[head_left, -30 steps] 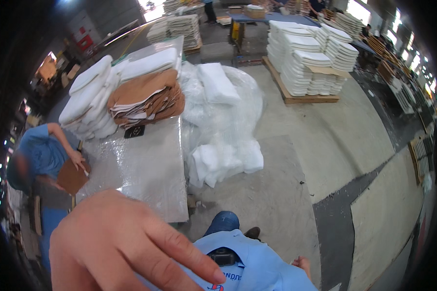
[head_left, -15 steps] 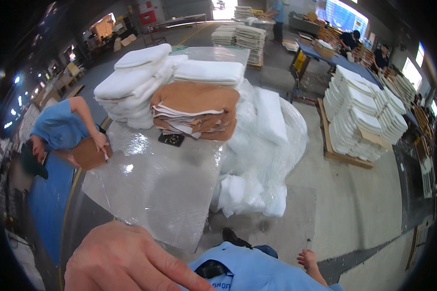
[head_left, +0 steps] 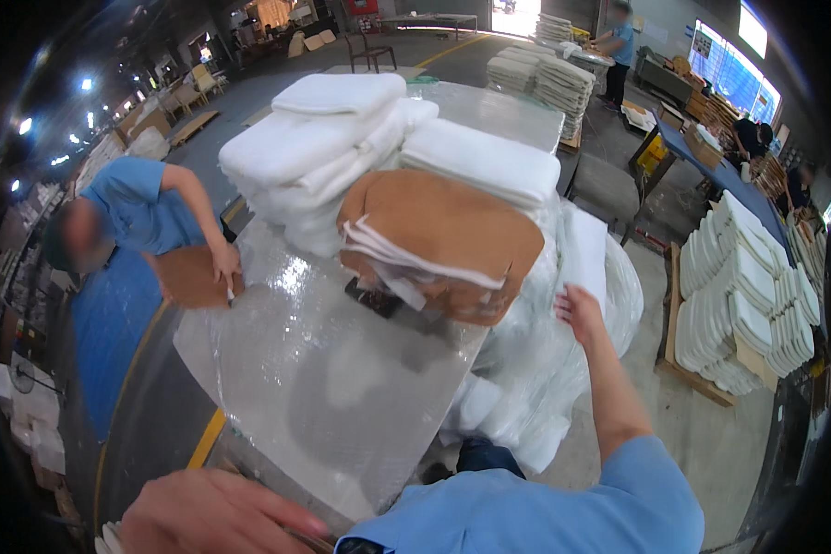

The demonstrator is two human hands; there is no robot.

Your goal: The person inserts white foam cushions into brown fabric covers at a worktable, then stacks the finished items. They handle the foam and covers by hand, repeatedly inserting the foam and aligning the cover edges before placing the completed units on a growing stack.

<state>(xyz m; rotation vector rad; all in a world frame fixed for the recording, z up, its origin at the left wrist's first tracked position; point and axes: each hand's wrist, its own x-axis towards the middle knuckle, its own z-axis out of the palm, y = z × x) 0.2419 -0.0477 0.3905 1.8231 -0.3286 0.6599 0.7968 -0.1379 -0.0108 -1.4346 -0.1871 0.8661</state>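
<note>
My right hand [head_left: 577, 312] reaches forward with fingers apart and slightly curled, holding nothing visible. It is close to the right side of a stack of brown padded covers [head_left: 448, 226] with white edges showing, in front of a white foam pad [head_left: 584, 249]. My left hand [head_left: 222, 512] is low at the left, near the table's front edge. Motion smears its fingers and the picture's lower edge cuts them off, so its grip is unclear. The brown stack lies on a plastic-covered table [head_left: 342, 397], with a small dark object [head_left: 371, 300] by its near edge.
White folded padding [head_left: 314, 138] is piled behind the brown stack. Plastic-wrapped white material [head_left: 517, 406] bulges at the table's right. At left, a co-worker in blue [head_left: 152, 208] holds a brown piece [head_left: 198, 277] over a blue surface [head_left: 111, 323]. A pallet of white pads [head_left: 739, 286] stands right.
My right hand has risen from low at the right to beside the brown stack. My left hand is lower in the picture. The view has shifted, moving the scene rightward.
</note>
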